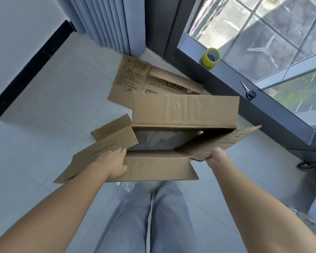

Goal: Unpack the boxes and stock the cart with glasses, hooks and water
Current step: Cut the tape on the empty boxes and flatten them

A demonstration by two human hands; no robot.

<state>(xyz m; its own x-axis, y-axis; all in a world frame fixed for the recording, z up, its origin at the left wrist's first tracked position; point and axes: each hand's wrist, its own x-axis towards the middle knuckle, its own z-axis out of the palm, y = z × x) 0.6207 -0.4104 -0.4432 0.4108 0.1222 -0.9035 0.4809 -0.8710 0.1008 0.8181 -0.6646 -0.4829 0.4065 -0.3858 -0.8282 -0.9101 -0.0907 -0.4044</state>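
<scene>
A person's left hand [115,164] lies flat, fingers spread, on an open cardboard box [184,114] held above the floor; the right hand [216,157] pinches its right flap [217,141]. Beyond the box lies flattened cardboard [133,79]; farther right, tape [211,57] and scissors [248,91] sit on the window ledge.

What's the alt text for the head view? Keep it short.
A person standing on a tiled floor holds an open cardboard box by its flaps, the left hand flat on the near flap and the right hand gripping the right flap. A flattened box lies beyond it. A yellow tape roll and scissors sit on the window ledge.
</scene>
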